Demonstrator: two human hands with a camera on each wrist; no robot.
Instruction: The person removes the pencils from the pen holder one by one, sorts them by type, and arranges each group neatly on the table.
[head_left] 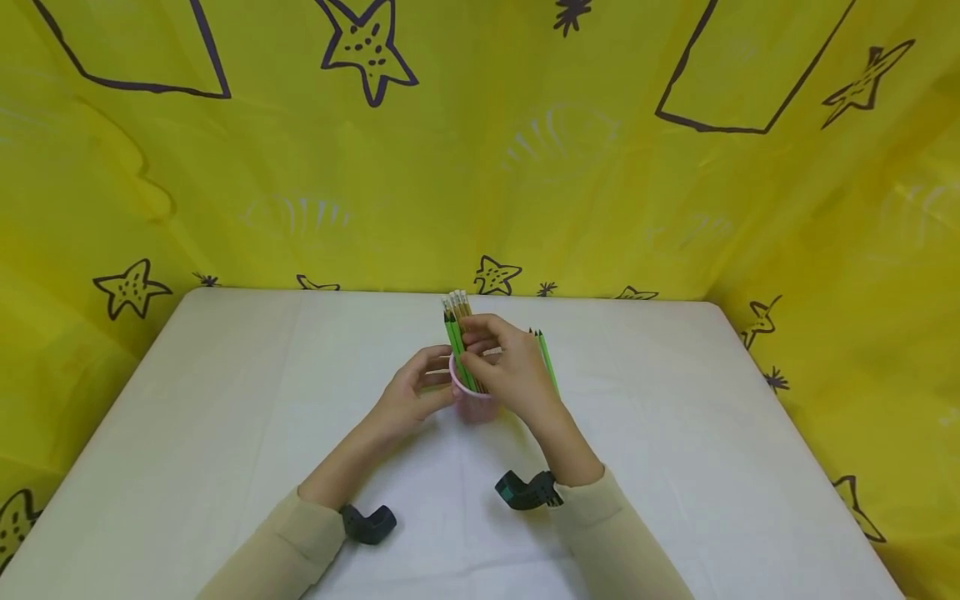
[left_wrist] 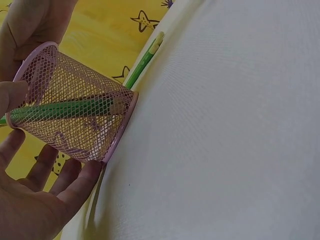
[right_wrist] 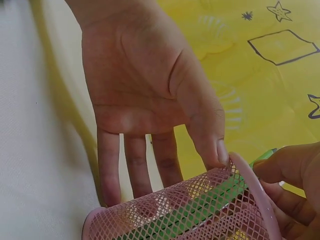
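You have the pink mesh cup (head_left: 476, 407) near the centre of the head view, on the white tabletop (head_left: 720, 467), with your left hand (head_left: 408, 396) gripping it from its left side. Your left fingers spread along the mesh and the thumb presses near the rim, as the right wrist view shows at its lower centre. Your right hand (head_left: 521, 371) is over the cup's mouth, thumb and fingers curled, pinching green pencils (head_left: 456, 343) whose dark tips point up; their lower ends are inside the cup and show through the mesh in both wrist views. Brown pencils (head_left: 466, 307) with pale upper ends rise just beside them; you can't tell from here whether your fingers pinch those too. More green pencils, the loose green pencils (head_left: 548, 363), show just right of your right hand, apart from the cup. Your two beige sleeves (head_left: 277, 542) enter from the bottom edge, a black device (head_left: 528, 490) at your right wrist, and the yellow backdrop (head_left: 450, 167) with drawn starfish fills the upper frame.
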